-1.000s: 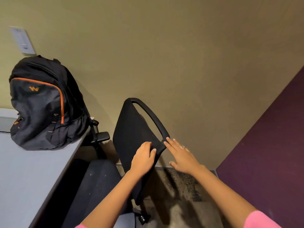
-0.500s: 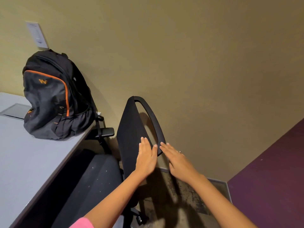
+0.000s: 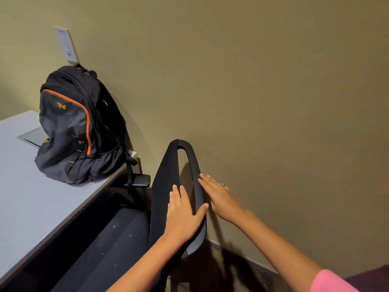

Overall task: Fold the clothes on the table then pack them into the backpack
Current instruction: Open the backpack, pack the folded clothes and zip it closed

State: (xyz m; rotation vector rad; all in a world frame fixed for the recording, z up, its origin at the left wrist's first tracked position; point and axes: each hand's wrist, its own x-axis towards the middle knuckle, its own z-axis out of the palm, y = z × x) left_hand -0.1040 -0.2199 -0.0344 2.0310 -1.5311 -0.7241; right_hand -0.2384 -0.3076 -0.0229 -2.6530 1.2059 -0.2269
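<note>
No clothes show anywhere, so folding and packing both appear undone. The left hand (image 3: 183, 216) lies flat with straight fingers on the chair back (image 3: 168, 186), thumb over its rim; the right hand (image 3: 219, 197) rests open just beside it, on the rim's far side. The backpack (image 3: 77, 127), apparently zipped, stands well left of both hands on the tabletop (image 3: 25, 199), against the wall (image 3: 252, 81). The chair sits between person and tabletop, likely blocking access.
</note>
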